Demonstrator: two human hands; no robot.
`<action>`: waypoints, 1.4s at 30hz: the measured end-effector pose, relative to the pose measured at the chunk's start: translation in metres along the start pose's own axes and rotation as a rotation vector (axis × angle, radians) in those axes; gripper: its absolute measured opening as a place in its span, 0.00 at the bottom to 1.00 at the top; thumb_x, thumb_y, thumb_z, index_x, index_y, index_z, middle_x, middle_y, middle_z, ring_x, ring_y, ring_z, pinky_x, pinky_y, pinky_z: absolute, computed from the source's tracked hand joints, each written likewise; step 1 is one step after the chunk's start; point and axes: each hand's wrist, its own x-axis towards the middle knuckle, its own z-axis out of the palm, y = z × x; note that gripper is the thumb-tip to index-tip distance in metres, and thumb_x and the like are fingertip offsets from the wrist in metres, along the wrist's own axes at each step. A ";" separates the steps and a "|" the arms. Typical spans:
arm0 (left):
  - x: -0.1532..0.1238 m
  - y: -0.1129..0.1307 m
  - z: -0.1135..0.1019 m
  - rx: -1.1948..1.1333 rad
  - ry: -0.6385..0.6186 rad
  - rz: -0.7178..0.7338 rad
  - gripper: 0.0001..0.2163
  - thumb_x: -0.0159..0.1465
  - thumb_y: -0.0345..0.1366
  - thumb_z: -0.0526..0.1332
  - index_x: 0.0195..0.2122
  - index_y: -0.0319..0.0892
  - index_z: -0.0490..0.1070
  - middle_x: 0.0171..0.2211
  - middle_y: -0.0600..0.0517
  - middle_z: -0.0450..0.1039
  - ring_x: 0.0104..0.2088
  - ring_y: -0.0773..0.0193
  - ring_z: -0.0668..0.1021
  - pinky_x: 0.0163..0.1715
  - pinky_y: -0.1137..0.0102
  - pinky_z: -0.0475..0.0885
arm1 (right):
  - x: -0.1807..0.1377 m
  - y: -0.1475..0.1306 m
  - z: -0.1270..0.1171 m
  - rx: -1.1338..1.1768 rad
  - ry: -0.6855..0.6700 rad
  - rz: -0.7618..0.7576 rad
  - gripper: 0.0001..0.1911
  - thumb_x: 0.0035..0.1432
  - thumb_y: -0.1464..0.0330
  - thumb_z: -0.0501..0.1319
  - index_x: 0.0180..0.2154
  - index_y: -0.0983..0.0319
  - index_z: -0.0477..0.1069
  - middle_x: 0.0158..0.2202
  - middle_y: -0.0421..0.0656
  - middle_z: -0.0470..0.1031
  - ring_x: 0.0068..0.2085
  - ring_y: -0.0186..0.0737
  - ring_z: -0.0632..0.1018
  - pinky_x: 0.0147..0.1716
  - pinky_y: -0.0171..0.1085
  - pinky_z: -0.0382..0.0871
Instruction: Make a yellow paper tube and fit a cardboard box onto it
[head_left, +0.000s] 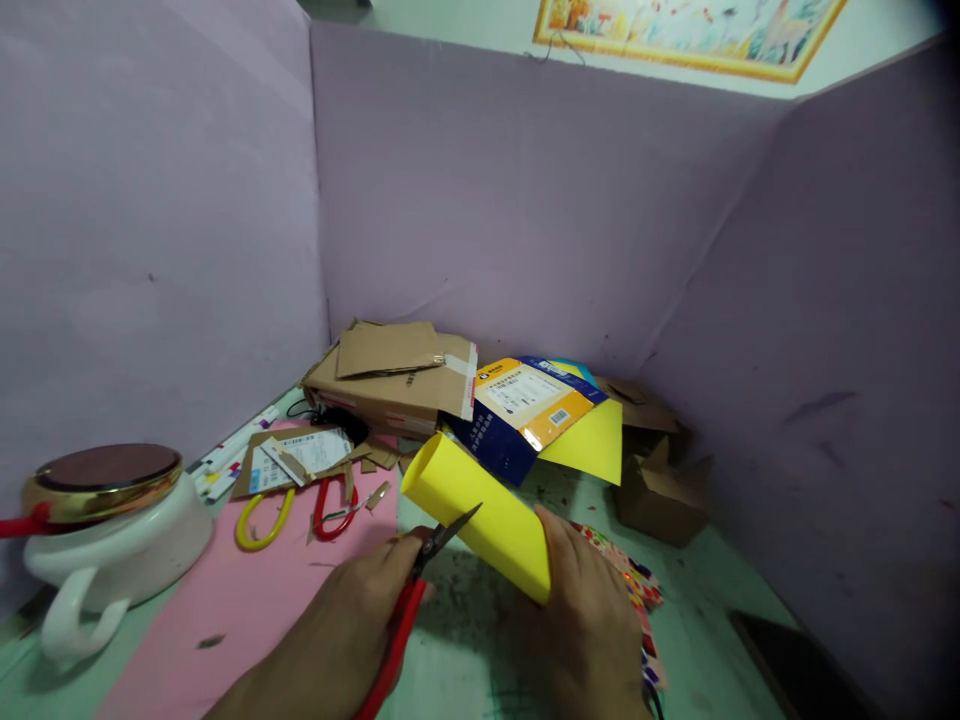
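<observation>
your left hand [356,615] is closed around the red-handled scissors [403,625], their blades angled up and rightward in front of the rolled yellow paper [499,535]; you cannot tell whether they touch it. your right hand [589,610] grips the roll's lower right end, holding it slanted over the surface [720,600], its open end at upper left. beyond it lies a blue and orange packet [529,405], beside a brown cardboard box [390,392].

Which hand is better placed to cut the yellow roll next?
Left, probably: the left hand holds the red-handled scissors, their blades overlapping the yellow roll in view. The right hand is occupied gripping the roll.
</observation>
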 end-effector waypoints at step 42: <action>-0.003 0.001 -0.040 -0.132 -0.129 -0.051 0.12 0.62 0.35 0.50 0.42 0.47 0.71 0.35 0.52 0.76 0.33 0.63 0.75 0.35 0.73 0.69 | 0.045 -0.002 -0.029 0.628 -0.855 0.418 0.32 0.38 0.65 0.70 0.48 0.59 0.65 0.37 0.42 0.77 0.36 0.46 0.77 0.33 0.39 0.65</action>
